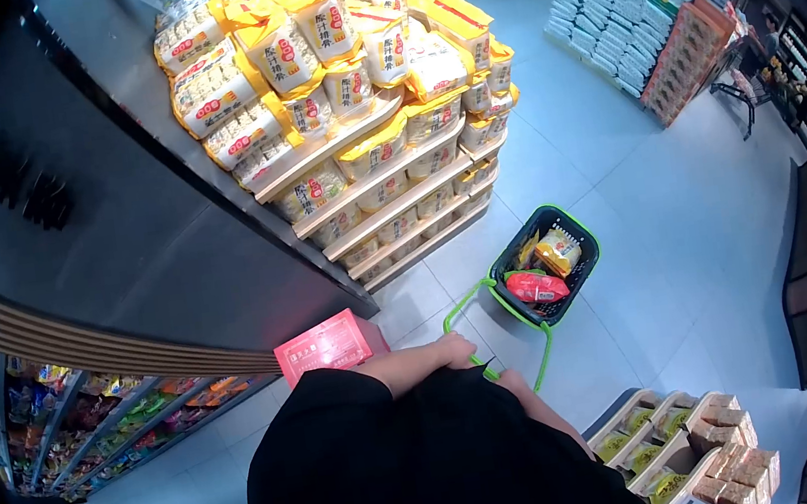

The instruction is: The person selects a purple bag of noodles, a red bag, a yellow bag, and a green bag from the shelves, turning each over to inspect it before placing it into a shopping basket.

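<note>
A dark shopping basket (584, 282) with a green rim stands on the floor ahead of me. Its long green handle (544, 361) reaches back to my body. My left hand (456, 350) is wrapped round the handle's crossbar. Close beside it, my right hand (513, 383) is also closed at the bar, its fingers partly hidden by my black shirt. Inside the basket lie a red packet (537, 287) and a yellow noodle packet (559, 251), with another yellow packet behind them.
A tiered shelf (386, 194) stacked with yellow-and-white noodle packs rises ahead left. A pink box (329, 344) sits on the floor by the dark pillar (147, 213). Snack bins (649, 448) stand at right, white sacks (609, 20) farther off. Tiled floor (665, 250) extends right.
</note>
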A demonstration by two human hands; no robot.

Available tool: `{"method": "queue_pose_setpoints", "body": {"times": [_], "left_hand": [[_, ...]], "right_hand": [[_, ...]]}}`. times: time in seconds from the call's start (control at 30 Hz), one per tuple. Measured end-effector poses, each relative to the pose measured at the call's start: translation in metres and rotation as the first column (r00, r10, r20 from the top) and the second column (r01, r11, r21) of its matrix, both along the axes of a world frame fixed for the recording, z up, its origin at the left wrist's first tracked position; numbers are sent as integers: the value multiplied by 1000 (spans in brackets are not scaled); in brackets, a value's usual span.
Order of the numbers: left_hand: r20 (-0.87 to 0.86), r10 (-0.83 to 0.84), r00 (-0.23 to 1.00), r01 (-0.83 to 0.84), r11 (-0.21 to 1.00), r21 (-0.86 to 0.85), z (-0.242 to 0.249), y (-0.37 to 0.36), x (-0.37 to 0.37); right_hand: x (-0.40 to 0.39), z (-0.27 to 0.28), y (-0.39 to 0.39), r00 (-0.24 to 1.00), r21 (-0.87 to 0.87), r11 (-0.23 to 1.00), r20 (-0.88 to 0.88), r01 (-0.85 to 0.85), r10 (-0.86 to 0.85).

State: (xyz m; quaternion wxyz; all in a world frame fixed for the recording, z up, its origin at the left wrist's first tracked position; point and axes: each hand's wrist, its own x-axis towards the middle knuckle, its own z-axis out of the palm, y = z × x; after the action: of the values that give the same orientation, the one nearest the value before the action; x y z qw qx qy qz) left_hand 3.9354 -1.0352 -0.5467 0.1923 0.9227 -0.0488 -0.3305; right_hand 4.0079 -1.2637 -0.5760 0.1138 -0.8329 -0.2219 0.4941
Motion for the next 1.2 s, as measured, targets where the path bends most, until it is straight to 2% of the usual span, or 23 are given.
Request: {"method": "queue_pose_setpoints", "body": {"times": [0.13, 0.3, 0.43, 0.5, 0.57, 0.6, 0.63, 0.67, 0.7, 0.73, 0.83, 0.93, 1.03, 1.07, 1.1, 1.13, 1.2], "left_hand": [[-27, -36, 999, 36, 999, -5, -1, -4, -30], [55, -22, 998, 25, 998, -53, -3, 4, -81], [-7, -66, 998, 66, 997, -50, 4, 12, -145], [40, -42, 998, 46, 994, -100, 11, 23, -173], [36, -64, 997, 68, 988, -136, -8, 25, -209], [17, -56, 998, 58, 984, -166, -16, 23, -227], [-79, -27, 997, 12, 984, -177, -22, 20, -238], [-77, -32, 996, 17, 984, -177, -16, 18, -252], [-88, -43, 995, 28, 986, -162, -9, 20, -259], [-96, -58, 994, 43, 988, -145, -2, 24, -265], [-83, -81, 993, 66, 984, -167, -19, 21, -297], [-78, -65, 995, 48, 979, -196, -20, 12, -337], [-6, -54, 999, 52, 976, -210, -33, 3, -380], [26, -83, 996, 86, 981, -171, -40, -3, -397], [22, -53, 998, 56, 985, -165, -39, -9, -418], [-26, -82, 996, 78, 990, -118, -24, -14, -436], [-10, -82, 997, 81, 991, -109, -41, -26, -478]], "right_hand": [[-35, 19, -1, 999, -56, 997, 10, 53, -53], [-80, 20, 2, 997, -72, 995, 44, 62, -59], [-148, 46, 21, 998, -166, 985, 40, 48, -42], [-183, 20, 18, 996, -167, 985, 83, 52, -39], [-222, -16, 6, 985, -151, 988, 170, 15, 11], [-236, -5, 5, 985, -162, 987, 172, 21, 7], [-254, 8, 3, 985, -167, 985, 174, 34, -5], [-270, 12, 4, 984, -163, 985, 180, 49, -19], [-281, 18, 3, 980, -101, 995, 197, -9, 28], [-294, 23, 2, 983, -93, 994, 181, 50, -33], [-331, 24, -5, 985, -139, 989, 169, 42, -18], [-368, -11, -27, 988, -103, 995, 155, 19, -2], [-410, 3, -32, 979, -63, 998, 202, -4, 17], [-421, -23, -41, 977, -40, 999, 208, -36, 43], [-441, -23, -45, 975, -33, 999, 222, 28, -20], [-458, 9, -35, 987, -123, 992, 156, -4, 23], [-498, 28, -35, 983, -199, 980, 183, 31, 6]]}}
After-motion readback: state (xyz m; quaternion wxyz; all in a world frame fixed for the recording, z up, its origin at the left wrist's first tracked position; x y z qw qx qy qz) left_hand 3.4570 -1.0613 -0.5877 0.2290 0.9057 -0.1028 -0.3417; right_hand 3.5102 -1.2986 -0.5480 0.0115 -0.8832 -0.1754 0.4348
